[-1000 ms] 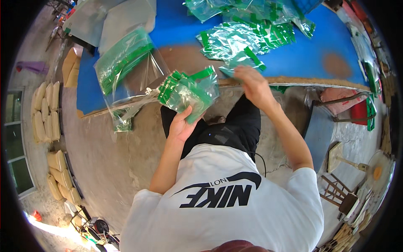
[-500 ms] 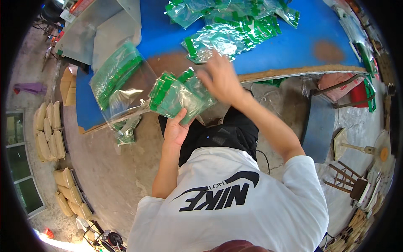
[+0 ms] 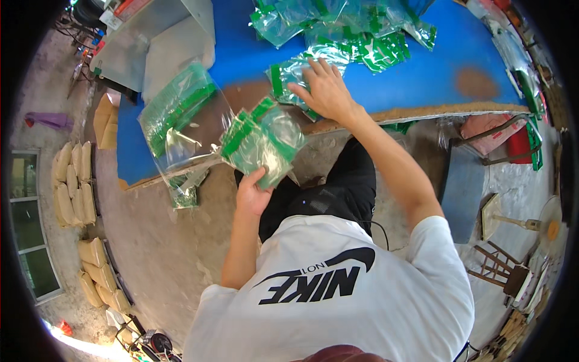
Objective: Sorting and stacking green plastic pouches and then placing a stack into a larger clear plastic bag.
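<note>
My left hand (image 3: 254,192) grips a small fanned stack of clear plastic bags with green bands (image 3: 256,145), thumb on top, just off the table's near edge. Reaching forward, my right hand (image 3: 325,90) lies with spread fingers on a clear green-banded bag (image 3: 286,78) at the near side of a pile. The rest of that pile of green-banded bags (image 3: 386,51) stretches across the far middle of the blue table (image 3: 434,84). Left of my held stack, a large clear bag (image 3: 181,108) with smaller green-banded packets inside hangs partly over the edge.
A grey metal box (image 3: 175,54) stands at the table's far left. On the right are a dark bench (image 3: 463,187), a pink sack (image 3: 485,130), a fan (image 3: 549,228) and a wooden stool (image 3: 497,265). Stacked tan sacks (image 3: 75,184) line the left floor.
My right hand has moved from beside the held stack forward onto the pile, its fingers now spread on a bag. The stack in my left hand has turned slightly and shows another green band.
</note>
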Demonstrator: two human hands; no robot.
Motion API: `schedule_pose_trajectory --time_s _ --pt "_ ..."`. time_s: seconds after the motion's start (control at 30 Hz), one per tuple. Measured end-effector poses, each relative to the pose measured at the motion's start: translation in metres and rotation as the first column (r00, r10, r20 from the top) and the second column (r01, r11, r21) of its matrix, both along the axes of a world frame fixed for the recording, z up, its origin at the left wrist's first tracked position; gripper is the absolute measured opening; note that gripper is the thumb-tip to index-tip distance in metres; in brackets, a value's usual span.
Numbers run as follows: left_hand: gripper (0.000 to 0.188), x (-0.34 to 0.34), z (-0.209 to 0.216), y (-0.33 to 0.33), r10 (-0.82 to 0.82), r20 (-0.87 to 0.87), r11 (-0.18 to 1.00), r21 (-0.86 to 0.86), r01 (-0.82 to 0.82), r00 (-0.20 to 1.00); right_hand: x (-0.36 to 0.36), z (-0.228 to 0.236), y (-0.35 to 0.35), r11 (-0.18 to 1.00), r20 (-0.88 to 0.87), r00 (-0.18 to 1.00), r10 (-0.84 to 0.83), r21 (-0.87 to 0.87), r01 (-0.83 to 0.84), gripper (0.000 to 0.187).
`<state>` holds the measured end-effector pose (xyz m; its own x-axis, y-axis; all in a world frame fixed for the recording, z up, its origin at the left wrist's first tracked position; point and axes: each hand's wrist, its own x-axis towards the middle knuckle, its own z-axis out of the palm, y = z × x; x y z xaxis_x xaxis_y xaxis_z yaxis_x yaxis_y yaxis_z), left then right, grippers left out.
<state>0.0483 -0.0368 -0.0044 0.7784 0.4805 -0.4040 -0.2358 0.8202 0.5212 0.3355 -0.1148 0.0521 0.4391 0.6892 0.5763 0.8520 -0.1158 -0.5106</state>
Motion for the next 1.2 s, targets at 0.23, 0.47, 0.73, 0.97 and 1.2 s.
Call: schedule_pose_trajectory --time_s 0.23,0.47,0.73,0.97,1.2 --pt "0.069 -0.019 -0.021 -0.012 0.072 0.119 0.981 -0.19 -0.048 0.99 -0.063 0.016 -0.03 0.936 0.193 0.961 0.197 -0.327 -0.127 0.039" --pt "0.06 0.001 -0.011 -0.007 0.109 0.19 0.963 -0.262 -0.057 0.976 -0.075 0.013 -0.008 0.937 -0.184 0.938 0.294 -0.137 -0.321 0.018" --pt "0.059 -0.032 -0.015 -0.008 0.11 0.179 0.992 -0.075 -0.098 0.978 -0.068 -0.004 -0.01 0.941 0.26 0.96 0.1 -0.338 -0.006 0.056" --pt "0.055 -0.026 -0.015 0.005 0.077 0.124 0.997 -0.04 -0.073 0.989 -0.074 0.005 -0.034 0.764 -0.067 0.782 0.62 -0.175 -0.621 0.059" --pt "0.052 -0.045 -0.019 0.003 0.131 0.096 0.99 -0.065 -0.126 0.987 -0.059 -0.006 0.004 0.966 0.16 0.979 0.129 -0.244 -0.088 0.04"
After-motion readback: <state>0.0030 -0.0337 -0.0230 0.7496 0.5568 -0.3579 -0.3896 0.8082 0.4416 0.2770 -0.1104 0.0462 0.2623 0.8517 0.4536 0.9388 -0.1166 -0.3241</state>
